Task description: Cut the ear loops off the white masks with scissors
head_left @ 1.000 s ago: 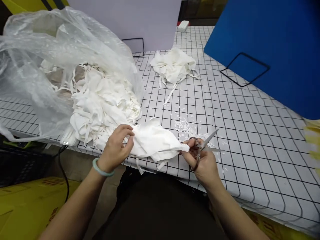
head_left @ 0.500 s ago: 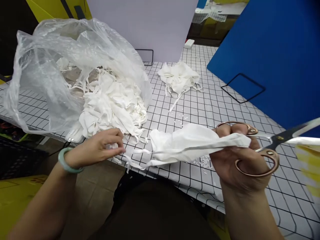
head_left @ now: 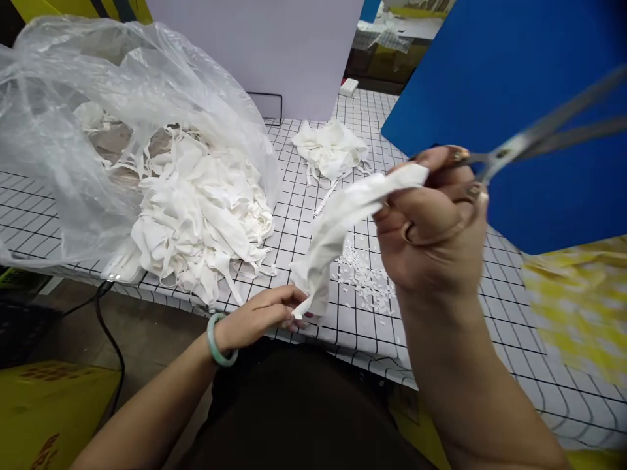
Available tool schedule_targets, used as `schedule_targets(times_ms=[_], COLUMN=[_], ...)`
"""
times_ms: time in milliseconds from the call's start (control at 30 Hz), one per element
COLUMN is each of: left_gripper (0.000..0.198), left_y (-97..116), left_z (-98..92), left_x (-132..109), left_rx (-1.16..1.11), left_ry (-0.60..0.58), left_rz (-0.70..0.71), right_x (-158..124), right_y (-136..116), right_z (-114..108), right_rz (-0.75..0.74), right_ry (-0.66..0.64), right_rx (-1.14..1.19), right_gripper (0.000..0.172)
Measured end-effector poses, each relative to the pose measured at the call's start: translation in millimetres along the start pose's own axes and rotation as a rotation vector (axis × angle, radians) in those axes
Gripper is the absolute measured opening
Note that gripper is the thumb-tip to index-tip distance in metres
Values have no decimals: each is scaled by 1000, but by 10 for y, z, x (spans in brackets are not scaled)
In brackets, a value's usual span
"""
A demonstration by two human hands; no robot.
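Observation:
My right hand (head_left: 431, 222) is raised over the table, closed on a pair of scissors (head_left: 507, 153). Its fingers sit in the handle loops, and the parted blades point up to the right. The same hand pinches the upper end of a white cloth piece (head_left: 337, 222), which hangs down towards the left. At the cloth's lower end, my left hand (head_left: 267, 313) closes its fingers on the fabric near the table's front edge; some fingertips are hidden behind it. Small white clippings (head_left: 365, 277) lie scattered on the table below the cloth.
A clear plastic bag (head_left: 161, 72) stands at the left, with a heap of white cloth pieces (head_left: 200, 209) spilling out. A smaller pile of white cloth (head_left: 330, 150) lies further back. A blue panel (head_left: 441, 85) and a pale lilac panel (head_left: 264, 52) stand behind. Yellow checked cloth (head_left: 578, 307) lies right.
My right hand has risen and moved left with scissors and cloth, the cloth now hanging more steeply. My left hand has moved right, from beside the heap to the cloth's lower end.

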State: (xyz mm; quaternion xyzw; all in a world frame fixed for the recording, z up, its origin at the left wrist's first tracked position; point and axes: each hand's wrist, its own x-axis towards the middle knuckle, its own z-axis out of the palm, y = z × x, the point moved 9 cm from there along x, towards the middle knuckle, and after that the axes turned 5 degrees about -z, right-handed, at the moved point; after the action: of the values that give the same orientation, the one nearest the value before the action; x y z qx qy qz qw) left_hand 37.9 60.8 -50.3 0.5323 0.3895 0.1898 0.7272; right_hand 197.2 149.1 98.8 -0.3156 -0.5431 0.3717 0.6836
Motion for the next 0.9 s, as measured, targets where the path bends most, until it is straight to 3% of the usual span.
schedule_targets(times_ms=[67,200,300,367,433,500,600,733,833,900], left_gripper=[26,25,26,29,31,32,32,33,33,32], left_y=[-70,-187,-187,-138,-69,30,219,301,271,235], left_z=[6,-185,-288,-301,-300,-319,-359,-349,-224,-167], left_x=[-71,-221,-286,-291,-278,-266,-273,-207,-64,-1], left_rx=[-218,-357,-345,-313,-242,-143,-51,-229,-458,-491], left_ry=[-16,172,271,281,287,330,428,462,358,352], left_rz=[-58,-77,-26,10,36,90,242,331,322,317], right_x=[108,9,-402,-786,-1078,-1137,-1069,-1236,-1494,-1621], right_y=[279,890,1083,1113,1112,1088,924,684,828,952], right_z=[48,77,223,406,491,412,201,163,187,221], right_rz=[27,226,364,447,495,454,248,13,174,317], right_ry=[-46,-120,-331,-564,-673,-567,-337,-249,-194,-225], right_rx=[-46,-153,-201,-145,-98,-116,-217,-337,-274,-206], right_gripper=[22,27,29,28,23,19,20,20,10,9])
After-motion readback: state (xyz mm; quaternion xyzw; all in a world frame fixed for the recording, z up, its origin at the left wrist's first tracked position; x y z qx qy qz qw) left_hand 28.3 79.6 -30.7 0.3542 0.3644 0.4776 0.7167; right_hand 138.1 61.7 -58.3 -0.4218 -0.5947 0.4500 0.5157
